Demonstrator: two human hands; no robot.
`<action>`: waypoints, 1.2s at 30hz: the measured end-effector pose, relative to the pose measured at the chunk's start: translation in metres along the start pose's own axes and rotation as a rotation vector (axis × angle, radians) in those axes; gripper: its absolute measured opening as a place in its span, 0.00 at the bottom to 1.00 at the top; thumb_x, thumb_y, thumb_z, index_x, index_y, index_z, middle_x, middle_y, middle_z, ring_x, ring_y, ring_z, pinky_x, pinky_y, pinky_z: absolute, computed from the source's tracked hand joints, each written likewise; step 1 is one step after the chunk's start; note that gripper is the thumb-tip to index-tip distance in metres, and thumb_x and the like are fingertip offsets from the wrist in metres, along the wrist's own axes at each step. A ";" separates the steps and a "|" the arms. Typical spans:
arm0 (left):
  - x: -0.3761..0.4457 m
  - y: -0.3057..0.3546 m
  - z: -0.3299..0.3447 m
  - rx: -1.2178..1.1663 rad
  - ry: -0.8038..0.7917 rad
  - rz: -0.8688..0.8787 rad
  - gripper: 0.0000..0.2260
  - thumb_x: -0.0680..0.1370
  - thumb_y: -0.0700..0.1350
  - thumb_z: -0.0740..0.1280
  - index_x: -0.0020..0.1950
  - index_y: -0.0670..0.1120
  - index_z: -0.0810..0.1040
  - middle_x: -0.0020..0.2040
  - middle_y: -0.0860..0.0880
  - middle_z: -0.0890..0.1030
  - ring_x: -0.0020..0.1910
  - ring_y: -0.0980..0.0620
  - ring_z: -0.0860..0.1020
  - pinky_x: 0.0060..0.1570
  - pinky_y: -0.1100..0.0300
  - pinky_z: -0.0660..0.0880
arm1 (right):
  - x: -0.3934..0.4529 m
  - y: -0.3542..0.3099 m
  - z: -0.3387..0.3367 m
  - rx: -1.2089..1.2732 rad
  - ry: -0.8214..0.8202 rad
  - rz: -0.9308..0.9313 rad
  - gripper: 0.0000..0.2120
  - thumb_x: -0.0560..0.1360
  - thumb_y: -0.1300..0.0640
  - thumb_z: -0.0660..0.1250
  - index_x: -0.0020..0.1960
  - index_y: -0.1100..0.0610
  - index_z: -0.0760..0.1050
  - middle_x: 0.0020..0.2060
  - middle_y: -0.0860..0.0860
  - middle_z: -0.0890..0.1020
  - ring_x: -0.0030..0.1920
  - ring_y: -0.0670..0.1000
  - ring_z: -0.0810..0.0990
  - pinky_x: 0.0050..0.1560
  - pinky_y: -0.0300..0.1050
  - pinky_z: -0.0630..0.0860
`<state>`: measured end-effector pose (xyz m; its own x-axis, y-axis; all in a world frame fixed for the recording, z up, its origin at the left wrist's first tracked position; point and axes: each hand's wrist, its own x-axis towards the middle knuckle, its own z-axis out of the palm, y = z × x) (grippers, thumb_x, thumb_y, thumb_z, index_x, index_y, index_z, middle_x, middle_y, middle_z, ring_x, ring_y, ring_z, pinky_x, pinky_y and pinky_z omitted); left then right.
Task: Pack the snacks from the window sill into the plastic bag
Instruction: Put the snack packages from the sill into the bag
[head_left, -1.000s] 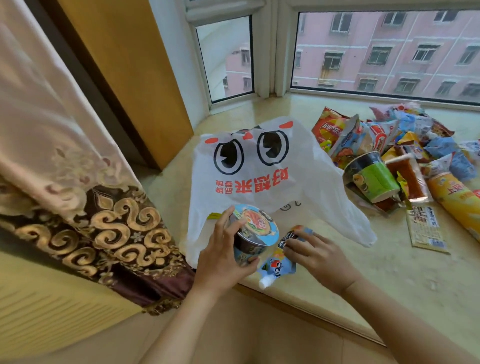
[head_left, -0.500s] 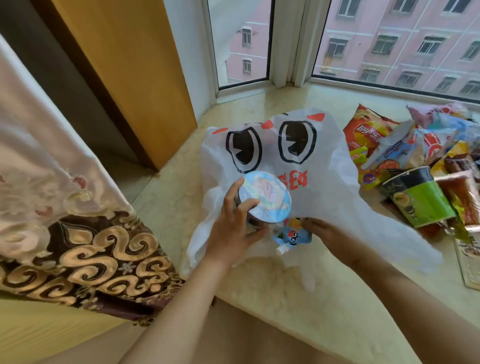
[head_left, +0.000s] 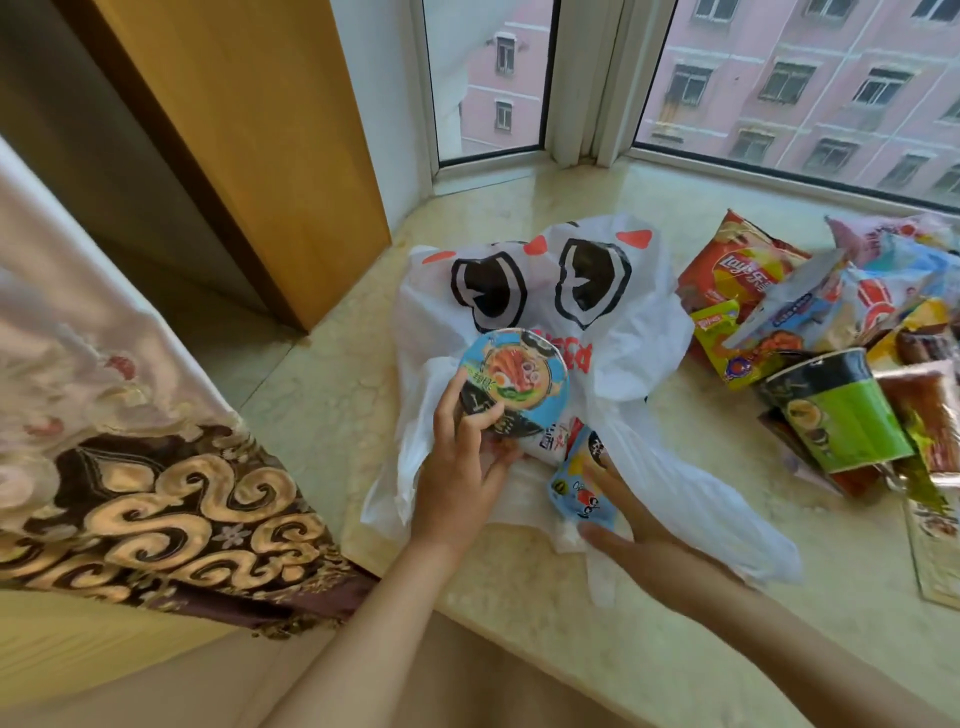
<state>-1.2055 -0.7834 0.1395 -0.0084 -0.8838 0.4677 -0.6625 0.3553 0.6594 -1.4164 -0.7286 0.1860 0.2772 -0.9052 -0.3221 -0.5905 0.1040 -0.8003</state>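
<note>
A white plastic bag printed with two big cartoon eyes lies on the marble window sill. My left hand grips a blue-lidded instant noodle cup at the bag's near end. My right hand lies with its fingers spread, and its fingertips touch a small blue snack pouch beside the cup. A heap of snacks covers the sill to the right: a red Lay's chip bag, a green noodle cup on its side and several packets.
A patterned curtain hangs at the left, close to my left forearm. A wooden panel stands behind it. The window glass runs along the back of the sill. A flat packet lies at the right edge.
My left hand has moved the noodle cup forward over the bag. My right hand has opened out, its fingers now spread over the blue pouch. The view has shifted closer.
</note>
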 end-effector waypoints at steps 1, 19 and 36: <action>-0.002 0.005 -0.004 0.019 0.000 -0.013 0.23 0.71 0.49 0.74 0.61 0.51 0.67 0.72 0.48 0.60 0.72 0.68 0.56 0.51 0.68 0.76 | -0.004 -0.008 -0.003 -0.033 -0.013 -0.014 0.30 0.75 0.40 0.64 0.73 0.38 0.57 0.70 0.32 0.58 0.71 0.36 0.56 0.71 0.38 0.54; 0.037 0.020 0.003 0.123 0.074 -0.202 0.28 0.66 0.65 0.70 0.53 0.45 0.74 0.67 0.48 0.67 0.65 0.46 0.70 0.54 0.54 0.77 | 0.090 -0.068 -0.066 0.880 0.283 0.145 0.25 0.77 0.61 0.64 0.72 0.51 0.65 0.63 0.50 0.75 0.61 0.50 0.76 0.58 0.49 0.74; 0.032 0.057 0.042 -0.064 0.014 -0.036 0.19 0.67 0.51 0.77 0.46 0.42 0.73 0.59 0.46 0.72 0.58 0.49 0.73 0.50 0.67 0.71 | 0.082 -0.127 -0.170 0.470 0.321 -0.011 0.29 0.76 0.67 0.63 0.74 0.48 0.63 0.55 0.52 0.78 0.54 0.54 0.81 0.54 0.47 0.78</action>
<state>-1.2747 -0.8045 0.1677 0.0256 -0.8924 0.4505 -0.6128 0.3421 0.7124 -1.4478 -0.8860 0.3473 -0.0063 -0.9795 -0.2015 -0.1681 0.1997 -0.9653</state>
